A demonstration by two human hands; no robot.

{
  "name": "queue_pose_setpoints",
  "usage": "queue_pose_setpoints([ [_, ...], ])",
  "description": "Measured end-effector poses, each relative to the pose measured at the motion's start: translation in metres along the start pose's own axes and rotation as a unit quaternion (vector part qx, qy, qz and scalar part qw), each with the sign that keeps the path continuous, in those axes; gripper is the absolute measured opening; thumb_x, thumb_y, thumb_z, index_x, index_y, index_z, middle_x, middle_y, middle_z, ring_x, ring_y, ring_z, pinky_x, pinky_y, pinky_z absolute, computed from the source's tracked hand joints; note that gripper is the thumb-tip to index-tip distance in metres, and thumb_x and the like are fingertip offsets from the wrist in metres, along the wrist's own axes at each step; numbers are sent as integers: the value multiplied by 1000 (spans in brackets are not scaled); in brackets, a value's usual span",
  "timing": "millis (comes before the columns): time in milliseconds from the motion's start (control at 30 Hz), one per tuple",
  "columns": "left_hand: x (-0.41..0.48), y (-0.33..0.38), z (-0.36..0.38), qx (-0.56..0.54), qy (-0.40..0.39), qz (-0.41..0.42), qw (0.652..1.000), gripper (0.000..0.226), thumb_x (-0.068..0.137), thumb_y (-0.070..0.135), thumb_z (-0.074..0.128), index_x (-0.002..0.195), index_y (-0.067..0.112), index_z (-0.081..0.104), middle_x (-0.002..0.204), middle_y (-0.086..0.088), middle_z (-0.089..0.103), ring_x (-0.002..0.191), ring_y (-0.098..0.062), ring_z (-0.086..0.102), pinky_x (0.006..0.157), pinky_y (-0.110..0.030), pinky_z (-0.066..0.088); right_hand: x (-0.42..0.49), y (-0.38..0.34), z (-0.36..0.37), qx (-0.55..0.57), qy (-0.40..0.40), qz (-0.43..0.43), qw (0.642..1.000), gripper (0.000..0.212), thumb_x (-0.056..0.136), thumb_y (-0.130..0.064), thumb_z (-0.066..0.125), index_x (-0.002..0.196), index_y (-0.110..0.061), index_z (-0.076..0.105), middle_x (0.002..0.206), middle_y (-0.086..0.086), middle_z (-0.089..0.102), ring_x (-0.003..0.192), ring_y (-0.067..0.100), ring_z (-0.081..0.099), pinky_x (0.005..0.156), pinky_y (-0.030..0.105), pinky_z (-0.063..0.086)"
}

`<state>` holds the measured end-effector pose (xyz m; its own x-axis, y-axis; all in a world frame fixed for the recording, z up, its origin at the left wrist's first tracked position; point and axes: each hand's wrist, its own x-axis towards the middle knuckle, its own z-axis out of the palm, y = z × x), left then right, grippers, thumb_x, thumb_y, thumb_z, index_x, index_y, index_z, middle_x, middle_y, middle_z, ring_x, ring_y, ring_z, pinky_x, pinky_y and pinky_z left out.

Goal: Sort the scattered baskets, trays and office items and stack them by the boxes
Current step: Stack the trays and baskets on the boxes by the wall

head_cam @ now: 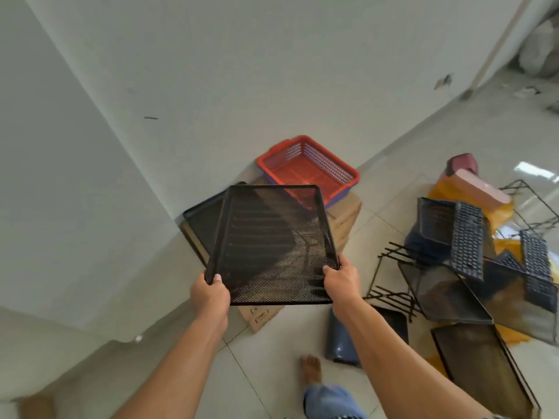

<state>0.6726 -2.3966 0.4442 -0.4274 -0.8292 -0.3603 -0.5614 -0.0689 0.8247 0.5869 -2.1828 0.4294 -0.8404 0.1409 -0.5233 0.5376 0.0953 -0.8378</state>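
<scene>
writing: dark printed marks on the cardboard box (348, 217), at its near edge below the held tray; too blurred to read
mesh tray (272, 246): black, rectangular, fine see-through perforated mesh, raised rim, rounded corners; held in the air, tilted, over the box
left grip (210, 293): pinches the near-left corner of the rim, thumb on top
right grip (341, 279): holds the near-right corner, fingers curled on the rim
second tray (199, 222): same black mesh, lies on the box, partly under the held one
red basket (308, 167): slotted plastic, nested in blue basket (340, 198), far end of box, by the wall
keyboard (467, 240): dark, in a heap on the floor (272, 358), right, well apart
</scene>
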Motion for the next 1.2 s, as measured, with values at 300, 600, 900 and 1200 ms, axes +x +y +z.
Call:
queue_pose_setpoints([
  [300, 73, 4, 25, 12, 72, -94, 993, 22, 104, 11, 49, 120, 3, 63, 114, -19, 66, 100, -36, 60, 83, -40, 46, 96, -34, 83, -147, -93, -13, 985, 38, 98, -6, 53, 132, -20, 62, 104, 4, 70, 91, 23, 68, 63, 27, 53],
  [600, 92, -6, 60, -12, 122, -216, 969, 23, 104, 15, 49, 123, 8, 60, 110, -12, 64, 97, -31, 58, 85, -42, 50, 154, -53, 117, -278, -163, 11, 947, 32, 99, -10, 53, 127, -23, 61, 95, -5, 66, 91, 21, 66, 71, 35, 59],
  [900, 119, -7, 74, 19, 88, -245, 965, 15, 102, 13, 52, 112, 10, 63, 92, -8, 64, 83, -25, 60, 66, -36, 47, 194, -72, 140, -416, -196, -26, 888, 42, 100, -18, 55, 142, -16, 54, 123, 4, 65, 114, 27, 62, 96, 37, 52],
  [1200, 140, -4, 86, -18, 3, -337, 941, 16, 100, 7, 51, 114, 2, 57, 108, -20, 63, 98, -35, 63, 89, -49, 59, 207, -94, 171, -543, -218, 33, 810, 59, 98, -24, 54, 148, -6, 30, 146, 18, 44, 132, 36, 48, 110, 43, 43],
])
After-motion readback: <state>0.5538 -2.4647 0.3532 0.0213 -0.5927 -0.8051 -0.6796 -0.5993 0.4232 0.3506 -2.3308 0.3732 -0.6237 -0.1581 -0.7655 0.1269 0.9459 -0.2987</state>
